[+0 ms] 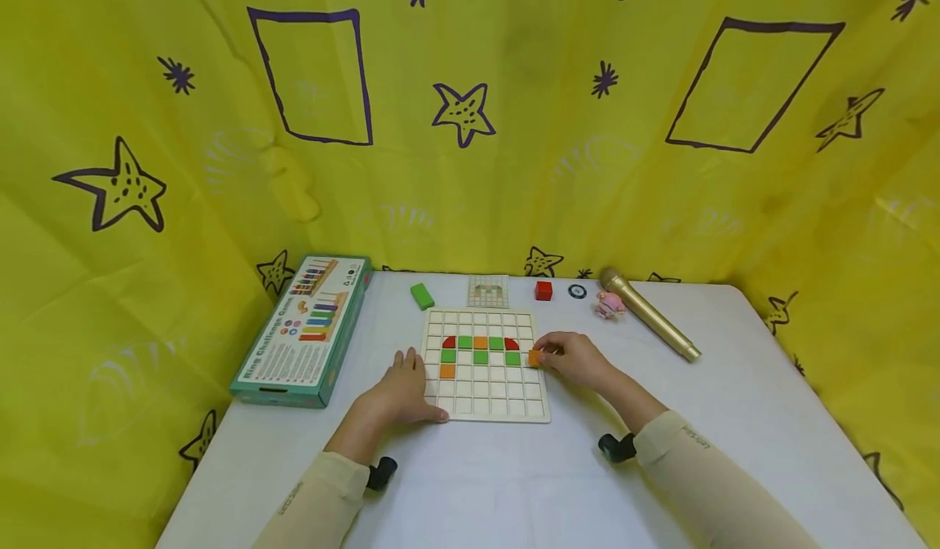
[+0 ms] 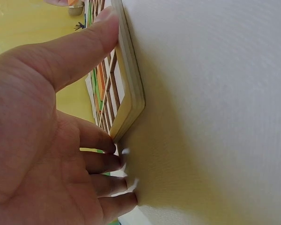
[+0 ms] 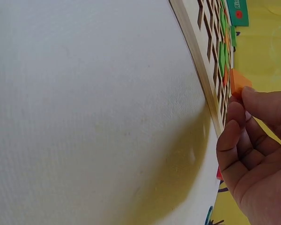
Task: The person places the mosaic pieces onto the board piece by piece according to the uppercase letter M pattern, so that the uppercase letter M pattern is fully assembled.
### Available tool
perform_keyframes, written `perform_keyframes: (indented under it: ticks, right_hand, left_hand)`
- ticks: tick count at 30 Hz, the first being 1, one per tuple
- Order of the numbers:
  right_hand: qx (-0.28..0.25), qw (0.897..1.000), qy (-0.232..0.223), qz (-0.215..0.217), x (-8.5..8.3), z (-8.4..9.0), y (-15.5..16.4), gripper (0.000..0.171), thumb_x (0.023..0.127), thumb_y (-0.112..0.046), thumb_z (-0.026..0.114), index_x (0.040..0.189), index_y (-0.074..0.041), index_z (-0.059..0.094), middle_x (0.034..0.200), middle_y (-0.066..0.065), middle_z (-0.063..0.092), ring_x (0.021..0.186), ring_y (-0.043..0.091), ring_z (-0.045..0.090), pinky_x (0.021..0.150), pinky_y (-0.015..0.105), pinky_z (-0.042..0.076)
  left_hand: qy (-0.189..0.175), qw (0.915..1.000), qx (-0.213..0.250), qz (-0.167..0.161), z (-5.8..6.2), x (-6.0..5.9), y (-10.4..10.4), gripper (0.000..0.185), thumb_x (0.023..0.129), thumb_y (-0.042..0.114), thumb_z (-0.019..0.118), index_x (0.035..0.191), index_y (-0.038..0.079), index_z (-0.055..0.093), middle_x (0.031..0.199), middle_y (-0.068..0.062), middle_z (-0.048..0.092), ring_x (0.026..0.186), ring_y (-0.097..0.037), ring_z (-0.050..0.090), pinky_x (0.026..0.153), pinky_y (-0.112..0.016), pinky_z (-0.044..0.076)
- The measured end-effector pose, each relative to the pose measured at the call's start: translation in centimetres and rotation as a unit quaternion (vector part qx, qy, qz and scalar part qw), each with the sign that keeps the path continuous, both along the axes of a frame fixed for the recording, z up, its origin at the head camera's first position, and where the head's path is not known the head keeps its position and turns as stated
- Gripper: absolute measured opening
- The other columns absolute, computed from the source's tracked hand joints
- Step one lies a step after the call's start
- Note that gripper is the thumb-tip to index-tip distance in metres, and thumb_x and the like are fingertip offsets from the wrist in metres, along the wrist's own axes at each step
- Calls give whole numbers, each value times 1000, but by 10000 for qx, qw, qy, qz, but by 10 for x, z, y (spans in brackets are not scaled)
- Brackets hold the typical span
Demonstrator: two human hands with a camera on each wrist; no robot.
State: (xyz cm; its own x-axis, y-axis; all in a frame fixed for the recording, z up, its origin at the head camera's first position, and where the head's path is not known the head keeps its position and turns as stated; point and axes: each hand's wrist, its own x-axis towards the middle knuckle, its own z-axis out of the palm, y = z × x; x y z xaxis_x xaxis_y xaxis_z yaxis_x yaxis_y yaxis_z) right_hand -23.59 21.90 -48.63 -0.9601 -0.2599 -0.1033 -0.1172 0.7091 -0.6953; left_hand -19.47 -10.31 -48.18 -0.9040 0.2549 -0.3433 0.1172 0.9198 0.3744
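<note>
A pale wooden grid board (image 1: 496, 391) lies on the white table, with green, orange and red tiles set in its upper squares. My left hand (image 1: 401, 390) rests at the board's left side; its thumb (image 2: 86, 49) lies on the near edge and its fingers stretch along the side. At the board's right edge my right hand (image 1: 576, 360) pinches an orange square tile (image 3: 240, 83) between thumb and fingertips, raised over the board. Behind the board lies a small pattern card (image 1: 488, 291).
A Ring Challenge Game box (image 1: 303, 329) lies at the left. Along the back are a green block (image 1: 422, 295), a red cube (image 1: 543, 290), a round black-and-white disc (image 1: 577, 291), a pink figurine (image 1: 609, 305) and a gold microphone (image 1: 654, 316). A yellow patterned curtain (image 1: 470, 198) encloses the table.
</note>
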Motion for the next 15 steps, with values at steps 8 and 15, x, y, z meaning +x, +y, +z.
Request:
perform_keyframes:
  ticks: [8, 15]
  right_hand:
    - [-91, 9997, -204, 54, 3, -1, -9, 8, 95, -12, 69, 101, -9, 74, 89, 0, 66, 85, 20, 55, 75, 31, 48]
    - [-188, 9995, -250, 42, 4, -2, -16, 5, 95, -11, 70, 97, -10, 74, 88, -1, 68, 85, 19, 57, 78, 32, 50]
  left_hand:
    - [39, 10000, 8, -19, 2, 0, 1, 120, 74, 50, 86, 152, -15, 23, 161, -31, 18, 149, -47, 14, 116, -56, 27]
    - [82, 10000, 0, -4, 4, 2, 2, 119, 74, 49, 87, 151, -16, 24, 161, -31, 19, 149, -47, 15, 115, -56, 27]
